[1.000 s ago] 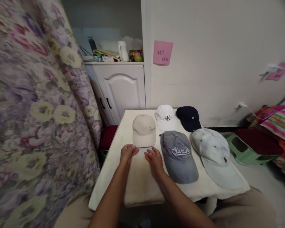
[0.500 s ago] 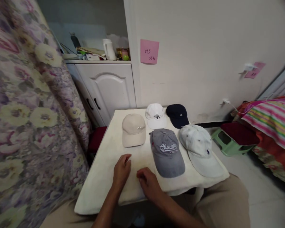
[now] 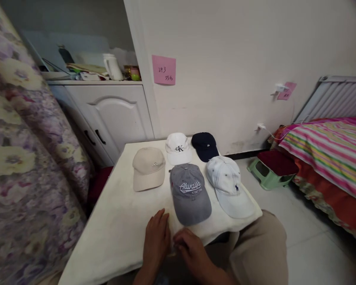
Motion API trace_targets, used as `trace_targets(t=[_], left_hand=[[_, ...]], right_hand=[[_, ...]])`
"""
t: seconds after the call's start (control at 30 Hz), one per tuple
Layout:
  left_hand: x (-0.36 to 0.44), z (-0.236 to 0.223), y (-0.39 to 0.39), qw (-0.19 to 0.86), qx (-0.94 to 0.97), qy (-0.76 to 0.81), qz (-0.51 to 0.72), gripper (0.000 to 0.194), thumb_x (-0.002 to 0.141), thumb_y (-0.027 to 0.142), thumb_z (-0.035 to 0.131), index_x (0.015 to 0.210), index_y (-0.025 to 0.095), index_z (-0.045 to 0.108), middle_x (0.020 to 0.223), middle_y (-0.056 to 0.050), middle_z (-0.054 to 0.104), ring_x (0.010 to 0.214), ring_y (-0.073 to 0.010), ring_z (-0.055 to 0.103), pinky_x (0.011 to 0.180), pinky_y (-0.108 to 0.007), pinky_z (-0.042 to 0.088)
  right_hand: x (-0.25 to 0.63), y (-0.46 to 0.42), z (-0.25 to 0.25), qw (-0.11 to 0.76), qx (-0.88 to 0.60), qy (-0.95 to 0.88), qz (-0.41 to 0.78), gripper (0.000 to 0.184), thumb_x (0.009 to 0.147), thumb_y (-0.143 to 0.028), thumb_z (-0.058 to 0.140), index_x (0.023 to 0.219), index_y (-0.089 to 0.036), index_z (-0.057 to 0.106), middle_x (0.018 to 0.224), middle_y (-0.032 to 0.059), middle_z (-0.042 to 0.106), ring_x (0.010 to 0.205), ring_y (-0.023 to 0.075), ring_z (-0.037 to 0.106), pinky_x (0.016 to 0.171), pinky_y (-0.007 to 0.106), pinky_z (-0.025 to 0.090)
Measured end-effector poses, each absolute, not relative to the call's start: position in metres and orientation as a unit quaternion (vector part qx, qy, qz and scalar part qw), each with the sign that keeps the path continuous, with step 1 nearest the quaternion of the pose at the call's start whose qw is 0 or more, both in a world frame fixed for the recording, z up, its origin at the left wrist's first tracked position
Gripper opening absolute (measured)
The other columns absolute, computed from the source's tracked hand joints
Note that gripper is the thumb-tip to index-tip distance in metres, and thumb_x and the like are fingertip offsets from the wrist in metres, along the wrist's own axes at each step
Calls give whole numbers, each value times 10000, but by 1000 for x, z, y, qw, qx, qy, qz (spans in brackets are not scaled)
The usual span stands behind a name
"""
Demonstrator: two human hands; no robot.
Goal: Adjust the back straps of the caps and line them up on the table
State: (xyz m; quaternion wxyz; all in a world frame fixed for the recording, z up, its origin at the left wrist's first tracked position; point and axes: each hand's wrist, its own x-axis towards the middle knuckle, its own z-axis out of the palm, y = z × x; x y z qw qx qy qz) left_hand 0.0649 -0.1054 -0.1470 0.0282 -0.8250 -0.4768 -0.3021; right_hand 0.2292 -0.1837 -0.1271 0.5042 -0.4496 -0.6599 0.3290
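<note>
My left hand (image 3: pixel 158 237) rests near the front edge of the table (image 3: pixel 115 225), fingers stretched forward and holding nothing. Beside it, my right hand (image 3: pixel 192 251) is loosely curled at the edge, with a gap between thumb and fingers and nothing seen in it. Nearest to both hands is a grey baseball cap (image 3: pixel 191 198) with white "Always" lettering. A pale, washed-out cap (image 3: pixel 228 182) with a small dark logo lies to its right. Farther back are a beige cap (image 3: pixel 148 168), a white cap (image 3: pixel 178 148) with "CK" letters and a navy cap (image 3: pixel 205 146). All brims point toward me.
A floral curtain (image 3: pixel 26 178) hangs at the left, beside a white cabinet (image 3: pixel 115 114) with a white jug (image 3: pixel 112 67) on top. A pink note (image 3: pixel 163 70) is stuck on the wall. At the right are a green stool (image 3: pixel 269 176) and a bed (image 3: pixel 338 158).
My view has swung right, so the table and caps appear farther left. My left hand has come back toward the table's front edge and lies flatter. The caps keep their arrangement.
</note>
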Motion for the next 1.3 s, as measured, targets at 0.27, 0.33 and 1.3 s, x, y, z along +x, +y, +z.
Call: trace_targets(t=[0.27, 0.33, 1.3], left_hand=[[68, -141, -107, 69, -831, -476, -280, 390, 852, 106, 435, 1186, 131, 635, 1275, -170, 635, 1170, -309, 601, 972, -505, 522], [69, -139, -108, 69, -830, -478, -280, 392, 846, 108, 441, 1185, 130, 636, 1273, -174, 634, 1167, -309, 602, 970, -497, 526], [73, -134, -114, 55, -830, -486, -266, 425, 800, 55, 456, 1174, 132, 642, 1256, -160, 649, 1178, -305, 601, 1000, -493, 497]], right_hand=[[233, -182, -137, 551, -417, -638, 340, 209, 827, -39, 520, 871, -206, 637, 884, 45, 664, 858, 185, 624, 778, 285, 482], [232, -183, -142, 566, -407, -637, 329, 205, 857, -57, 514, 895, -215, 639, 909, 51, 673, 873, 189, 630, 787, 294, 492], [224, -189, -140, 581, -420, -637, 283, 189, 958, -171, 446, 894, -208, 620, 885, 69, 646, 861, 198, 625, 758, 310, 494]])
